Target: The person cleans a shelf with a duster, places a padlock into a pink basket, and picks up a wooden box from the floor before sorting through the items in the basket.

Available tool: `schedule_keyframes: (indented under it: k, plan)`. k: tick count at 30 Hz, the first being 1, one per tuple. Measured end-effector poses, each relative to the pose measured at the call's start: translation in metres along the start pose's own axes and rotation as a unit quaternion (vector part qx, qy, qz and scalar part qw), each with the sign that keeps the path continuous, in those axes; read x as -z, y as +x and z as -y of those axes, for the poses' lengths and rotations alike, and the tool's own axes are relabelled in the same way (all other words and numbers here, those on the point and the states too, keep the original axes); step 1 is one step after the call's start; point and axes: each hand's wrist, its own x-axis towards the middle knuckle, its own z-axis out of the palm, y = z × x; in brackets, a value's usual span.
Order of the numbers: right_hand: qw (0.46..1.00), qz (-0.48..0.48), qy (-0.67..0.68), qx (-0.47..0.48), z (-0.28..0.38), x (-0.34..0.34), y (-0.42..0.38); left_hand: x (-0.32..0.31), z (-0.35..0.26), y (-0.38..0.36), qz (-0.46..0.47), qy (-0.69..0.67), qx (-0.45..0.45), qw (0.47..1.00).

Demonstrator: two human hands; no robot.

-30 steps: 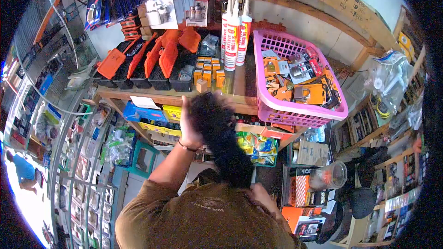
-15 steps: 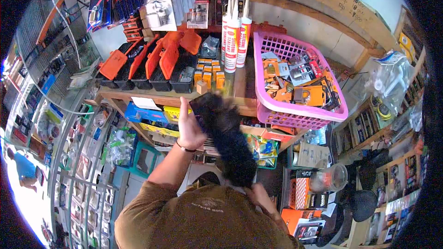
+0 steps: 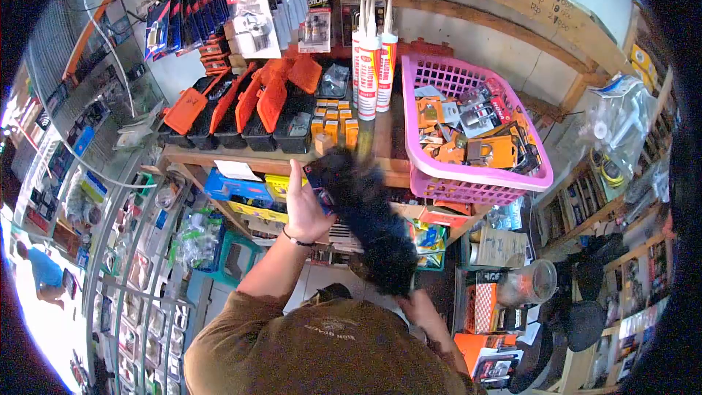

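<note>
My left hand (image 3: 307,216) is raised below the shelf edge, thumb up, gripping a small dark package (image 3: 319,189) with its fingers mostly hidden. Against that package lies the upper end of a fluffy black duster (image 3: 380,230), blurred by motion. My right hand (image 3: 418,309) is lower and to the right, closed round the duster's bottom end. Just above the duster's tip, small orange-yellow boxes (image 3: 331,129) and a little wooden block (image 3: 322,144) sit on the wooden shelf (image 3: 292,164).
Black bins with orange lids (image 3: 272,106) stand left of white sealant tubes (image 3: 368,77). A pink basket (image 3: 475,184) of packaged goods is at the right. Packs (image 3: 252,18) hang above. A person in blue (image 3: 45,271) is at the far left.
The view has shifted slightly, so the shelf goods appear a little lower and to the right. Both hands remain on the package and duster, and the duster is still blurred.
</note>
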Motion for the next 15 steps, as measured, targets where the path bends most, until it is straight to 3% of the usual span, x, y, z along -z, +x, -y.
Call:
schedule_keyframes:
  k: [1,3,4,6,7,9,10,11,12,13,15]
  plan:
    - [1.000,0.001,0.000,-0.001,-0.012,0.000,-0.006,0.011,0.001,0.001,-0.002,0.000,0.000,1.000]
    - [0.978,0.119,-0.170,-0.005,-0.022,0.002,-0.009,0.026,-0.003,0.008,0.166,-0.005,0.013,0.986]
    - [0.978,0.118,-0.172,-0.002,-0.023,0.004,-0.009,0.031,-0.004,0.004,0.166,-0.022,0.026,0.986]
    - [0.976,0.034,-0.010,-0.215,0.035,0.014,-0.002,0.004,-0.006,-0.011,0.054,-0.037,0.016,0.998]
    - [0.976,0.037,-0.012,-0.216,0.026,0.013,-0.004,-0.004,-0.004,-0.013,0.005,-0.045,0.006,0.999]
    - [0.981,0.143,-0.130,-0.011,-0.014,0.004,-0.015,0.016,-0.002,-0.010,0.036,-0.070,0.034,0.996]
    - [0.972,0.136,-0.192,0.012,-0.028,-0.002,-0.019,0.030,-0.001,-0.004,0.095,-0.044,0.025,0.994]
    - [0.972,0.135,-0.193,0.013,-0.024,0.000,-0.018,0.026,-0.003,-0.001,0.155,-0.018,0.017,0.988]
    - [0.984,0.103,-0.145,-0.027,-0.018,0.003,-0.014,0.022,-0.003,-0.005,0.151,-0.056,0.031,0.986]
    - [0.991,0.070,-0.095,-0.067,-0.012,0.006,-0.013,0.018,-0.005,-0.012,0.092,-0.027,0.018,0.995]
    - [0.994,0.045,-0.085,-0.046,0.003,0.004,-0.015,-0.002,0.000,-0.014,-0.013,-0.054,0.009,0.998]
